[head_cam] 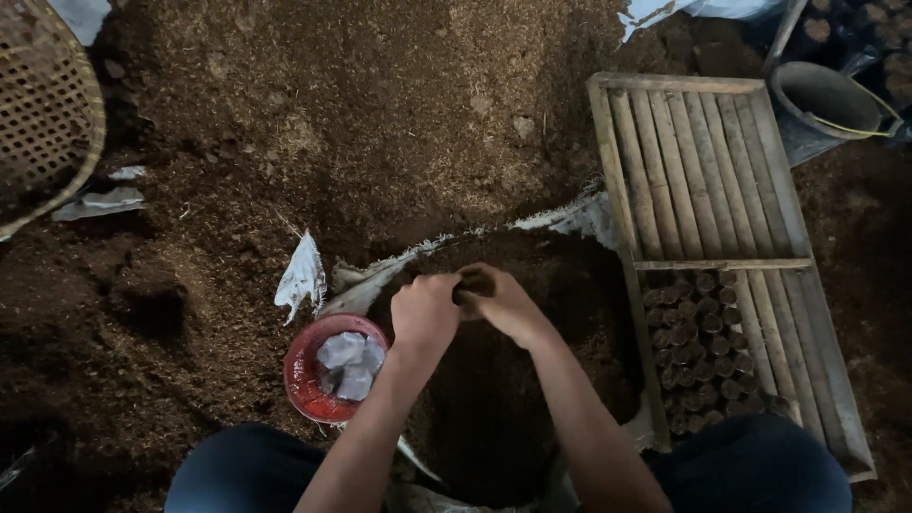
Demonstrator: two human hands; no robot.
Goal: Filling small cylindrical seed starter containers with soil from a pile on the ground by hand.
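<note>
Kneeling over a white woven sack (pixel 570 220) whose mouth is rolled open around a mound of dark brown soil (pixel 532 380), the person has both bare hands together just above the soil's far edge. The left hand (pixel 425 312) is curled into a loose fist, knuckles up, and the right hand (pixel 503 302) is curled toward it, the two touching at the fingertips around a small dark cylindrical object (pixel 469 285) pinched between them; it is too dark and too hidden by the fingers to tell exactly what it is or which hand bears it. Just left of the left forearm, a small round red plastic bowl (pixel 306 378) sits on the ground holding a crumpled pale clear plastic piece (pixel 350 363). A torn white scrap of sacking (pixel 302 275) lies on the loose brown soil just above the bowl. To the right of the sack stands a long shallow wooden tray with slatted bamboo bottom (pixel 708 171), divided by a crossbar; the near section holds a tight cluster of small soil-filled dark round seedling pots (pixel 698 342), while the far section is bare slats. Beyond the tray's far right corner sits a grey metal bucket (pixel 828 100). A woven cane basket (pixel 43 114) shows at the upper left edge, with pale scraps beside it. The person's dark blue trousers (pixel 750 465) frame the bottom of the view.
</note>
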